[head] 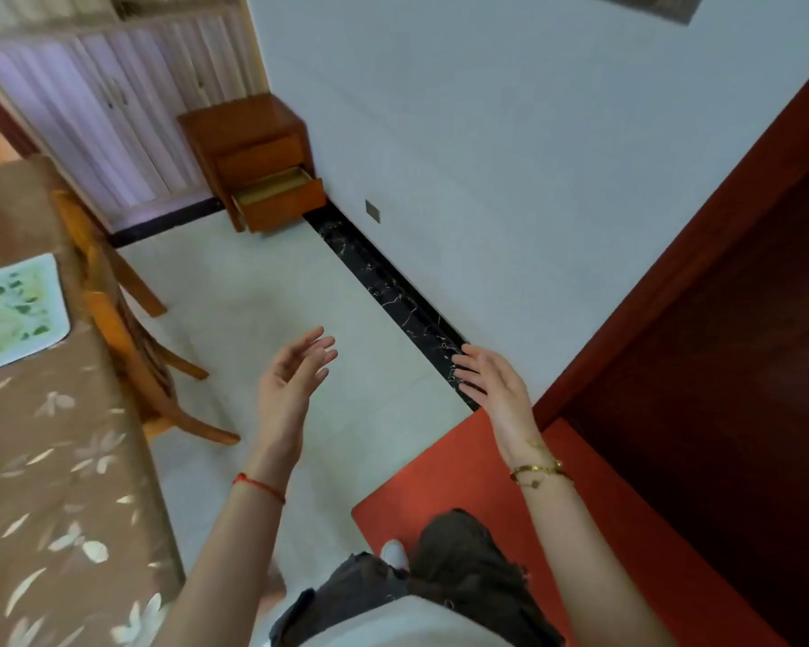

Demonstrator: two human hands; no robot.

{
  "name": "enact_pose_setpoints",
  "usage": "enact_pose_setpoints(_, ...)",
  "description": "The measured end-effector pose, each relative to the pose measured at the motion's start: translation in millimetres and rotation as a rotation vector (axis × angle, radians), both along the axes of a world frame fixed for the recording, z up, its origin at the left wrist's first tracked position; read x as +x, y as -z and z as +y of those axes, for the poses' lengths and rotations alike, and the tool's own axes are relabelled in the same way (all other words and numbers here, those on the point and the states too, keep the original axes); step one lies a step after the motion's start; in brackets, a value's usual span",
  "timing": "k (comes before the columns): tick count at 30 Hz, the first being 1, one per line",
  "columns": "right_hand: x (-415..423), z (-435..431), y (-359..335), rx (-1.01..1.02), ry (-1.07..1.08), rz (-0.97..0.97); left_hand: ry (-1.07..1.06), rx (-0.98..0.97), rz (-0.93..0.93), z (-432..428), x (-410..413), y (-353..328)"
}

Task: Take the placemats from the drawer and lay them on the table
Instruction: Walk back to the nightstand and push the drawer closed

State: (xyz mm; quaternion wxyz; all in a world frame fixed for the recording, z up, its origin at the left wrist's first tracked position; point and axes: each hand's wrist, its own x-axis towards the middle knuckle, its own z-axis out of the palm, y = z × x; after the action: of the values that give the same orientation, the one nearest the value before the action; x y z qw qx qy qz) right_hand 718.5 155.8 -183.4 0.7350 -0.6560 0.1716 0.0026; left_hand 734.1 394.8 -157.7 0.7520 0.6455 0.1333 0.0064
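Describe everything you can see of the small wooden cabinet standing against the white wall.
The cabinet is a small, boxy piece of reddish-brown wood with a flat top and two drawers. The upper drawer is shut; the lower drawer is pulled out, showing a paler inside. It stands upright on the pale floor, against the white wall, beside lilac panelled cupboards. Nothing rests on top.

Glossy wood cabinet (253,156); patterned cloth table (52,459).
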Motion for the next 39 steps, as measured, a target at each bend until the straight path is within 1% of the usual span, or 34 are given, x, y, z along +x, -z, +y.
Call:
enact_pose_setpoints(10,173,-4,3,0.012,-0.148,0.017,-0.178,-0.006,0.049,-3,141,7)
enact_pose_setpoints(22,417,-21,-16,-0.006,-0.347,-0.018,-0.401,-0.047,0.003,-16,334,-7)
enact_pose_setpoints(27,492,-3,-20,-0.019,-0.457,-0.011,-0.484,-0.062,0.010,-15,388,-9)
enact_pose_setpoints(32,565,29,-14,-0.032,-0.536,0.012,-0.533,-0.056,0.031,4,448,-2)
enact_pose_setpoints(39,690,92,6,-0.056,-0.592,0.013,-0.500,-0.021,0.104,65,564,28)
